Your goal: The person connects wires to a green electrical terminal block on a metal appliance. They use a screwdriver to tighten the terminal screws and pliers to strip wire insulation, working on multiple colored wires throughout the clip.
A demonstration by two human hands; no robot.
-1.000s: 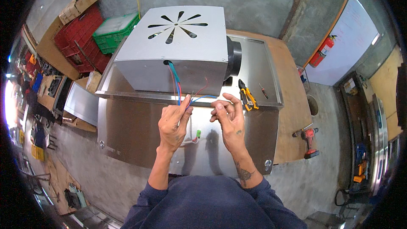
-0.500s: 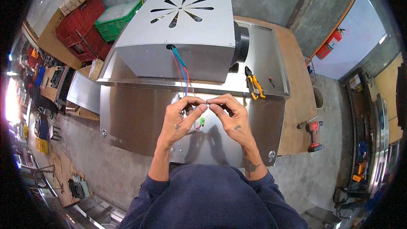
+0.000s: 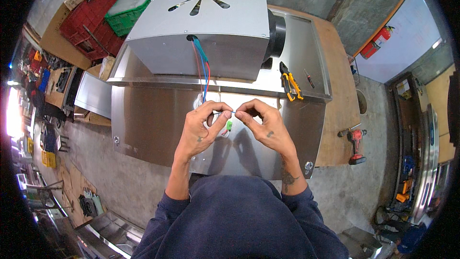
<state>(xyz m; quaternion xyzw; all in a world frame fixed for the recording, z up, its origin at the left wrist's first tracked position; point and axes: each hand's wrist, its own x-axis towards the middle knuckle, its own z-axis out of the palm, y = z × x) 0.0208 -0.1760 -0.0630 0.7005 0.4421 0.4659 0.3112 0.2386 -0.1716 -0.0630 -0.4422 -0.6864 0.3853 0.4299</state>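
Note:
Between my two hands runs a thin blue wire (image 3: 233, 111), pinched close to its end. My left hand (image 3: 203, 127) is closed on it with thumb and index finger. Right beside it, my right hand (image 3: 266, 127) pinches the same wire, its other fingers curled. Blue, red and teal-sleeved wires (image 3: 206, 64) come out of a hole in the front of a metal box (image 3: 191, 55) and hang toward my left hand. A small green connector (image 3: 229, 125) with red and white leads lies just below the fingertips, on the stainless steel panel (image 3: 148, 120).
Yellow-handled pliers (image 3: 291, 82) and a slim screwdriver (image 3: 309, 78) lie right of the box. A black round duct collar (image 3: 276, 33) sticks out of its side. A red cordless drill (image 3: 356, 146) is farther right. Green (image 3: 132, 12) and red crates (image 3: 91, 24) stand at left.
My fingertips have drawn slightly apart, showing a short bit of the blue wire between them. The whole view has shifted a little, with the box now higher in the picture.

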